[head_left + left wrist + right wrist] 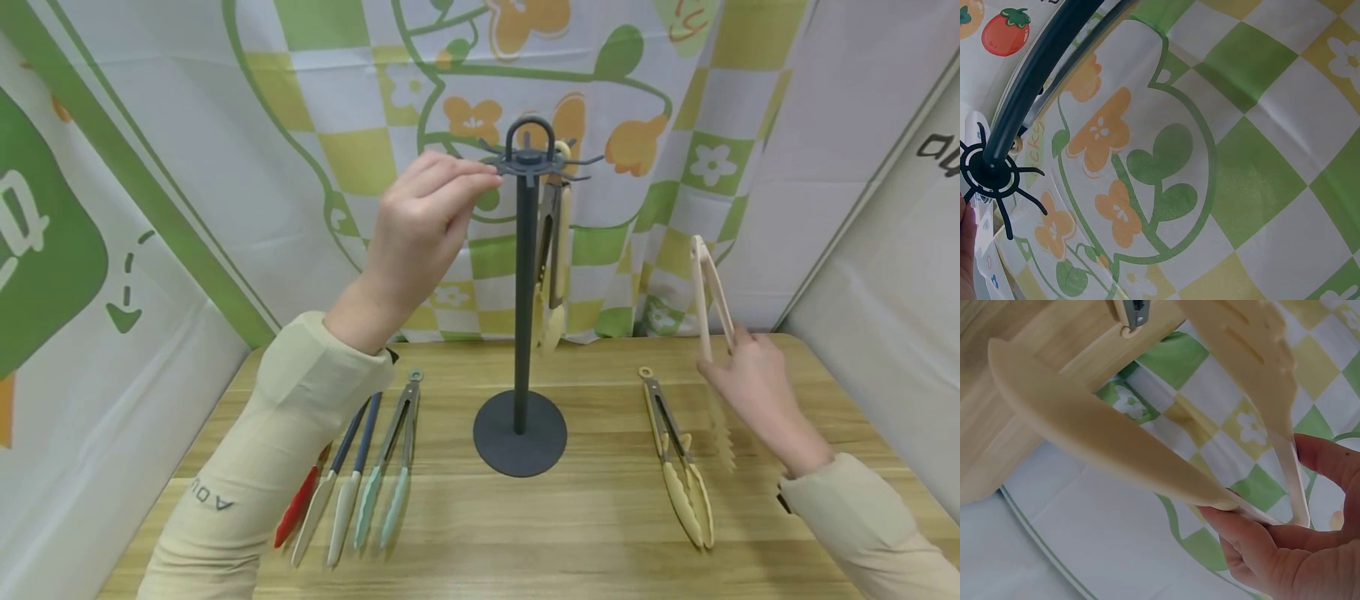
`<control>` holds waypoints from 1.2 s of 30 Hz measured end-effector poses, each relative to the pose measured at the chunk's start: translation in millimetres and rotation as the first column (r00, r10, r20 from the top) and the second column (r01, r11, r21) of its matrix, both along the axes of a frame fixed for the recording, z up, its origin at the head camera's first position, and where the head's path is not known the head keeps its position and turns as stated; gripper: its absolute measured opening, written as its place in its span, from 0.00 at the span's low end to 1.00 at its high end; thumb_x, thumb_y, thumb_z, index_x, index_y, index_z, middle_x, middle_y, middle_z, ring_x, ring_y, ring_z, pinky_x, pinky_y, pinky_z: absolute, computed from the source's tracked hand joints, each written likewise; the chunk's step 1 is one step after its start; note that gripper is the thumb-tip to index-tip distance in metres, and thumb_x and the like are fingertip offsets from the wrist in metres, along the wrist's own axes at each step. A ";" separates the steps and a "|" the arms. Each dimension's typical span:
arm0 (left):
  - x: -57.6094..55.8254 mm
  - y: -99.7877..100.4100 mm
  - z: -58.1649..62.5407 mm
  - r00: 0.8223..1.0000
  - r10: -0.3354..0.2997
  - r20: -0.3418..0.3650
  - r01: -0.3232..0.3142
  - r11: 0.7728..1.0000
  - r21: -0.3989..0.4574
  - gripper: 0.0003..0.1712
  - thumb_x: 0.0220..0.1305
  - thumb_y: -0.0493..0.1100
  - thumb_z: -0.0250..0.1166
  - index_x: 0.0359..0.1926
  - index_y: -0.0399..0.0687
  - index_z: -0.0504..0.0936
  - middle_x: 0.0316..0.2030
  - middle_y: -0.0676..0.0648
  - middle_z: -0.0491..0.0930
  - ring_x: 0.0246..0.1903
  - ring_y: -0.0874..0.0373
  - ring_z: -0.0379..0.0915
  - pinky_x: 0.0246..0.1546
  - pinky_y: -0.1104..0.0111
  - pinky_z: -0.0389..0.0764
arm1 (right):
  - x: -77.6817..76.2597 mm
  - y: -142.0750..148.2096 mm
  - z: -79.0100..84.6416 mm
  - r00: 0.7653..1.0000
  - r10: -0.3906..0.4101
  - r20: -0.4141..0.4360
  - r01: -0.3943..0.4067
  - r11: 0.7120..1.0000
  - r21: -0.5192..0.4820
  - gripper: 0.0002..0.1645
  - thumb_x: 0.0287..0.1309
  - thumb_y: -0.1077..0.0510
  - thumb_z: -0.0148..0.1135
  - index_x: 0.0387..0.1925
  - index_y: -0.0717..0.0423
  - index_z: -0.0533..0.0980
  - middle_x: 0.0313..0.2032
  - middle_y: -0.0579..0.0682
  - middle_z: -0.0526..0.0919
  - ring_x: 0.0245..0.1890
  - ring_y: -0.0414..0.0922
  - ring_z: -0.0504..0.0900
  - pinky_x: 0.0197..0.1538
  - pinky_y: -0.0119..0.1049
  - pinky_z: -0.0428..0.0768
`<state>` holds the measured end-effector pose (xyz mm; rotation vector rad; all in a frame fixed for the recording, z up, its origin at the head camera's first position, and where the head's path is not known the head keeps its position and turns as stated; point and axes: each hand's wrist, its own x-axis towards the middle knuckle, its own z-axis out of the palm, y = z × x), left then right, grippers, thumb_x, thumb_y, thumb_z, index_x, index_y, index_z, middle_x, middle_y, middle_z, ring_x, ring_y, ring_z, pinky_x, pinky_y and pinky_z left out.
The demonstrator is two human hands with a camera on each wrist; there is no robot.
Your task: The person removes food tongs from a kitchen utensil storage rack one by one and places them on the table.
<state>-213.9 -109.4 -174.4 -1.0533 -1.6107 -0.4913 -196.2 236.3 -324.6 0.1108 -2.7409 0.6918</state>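
My left hand (423, 221) pinches the rim of the hook ring at the top of a dark grey rack (522, 308), which stands upright on a round base. In the left wrist view, fingers (966, 250) show at the edge of the hook ring (991, 187). A pair of tongs (558, 250) with pale yellow tips hangs from a hook on the rack's right. Off to the right, my right hand (757, 387) grips a cream pair of tongs (702, 308) by its arms, tips down; they are spread in the right wrist view.
Left on the wooden table (600, 517) lie mint-tipped tongs (397, 500), white-tipped tongs with blue handles (345, 508) and a red-tipped utensil (297, 507), partly behind my sleeve. Yellow-tipped tongs (684, 492) lie on the right. A patterned curtain (337, 167) hangs behind.
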 end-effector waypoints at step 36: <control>-0.5 -0.9 -0.1 1.000 0.001 -0.004 -0.001 1.000 0.003 0.12 0.62 0.25 0.52 0.33 0.31 0.83 0.33 0.39 0.82 0.34 0.48 0.76 0.39 0.68 0.77 | 9.9 23.2 -43.1 0.968 -0.003 0.251 -0.017 0.997 0.079 0.23 0.48 0.59 0.62 0.29 0.80 0.66 0.19 0.60 0.66 0.16 0.48 0.67 0.14 0.35 0.70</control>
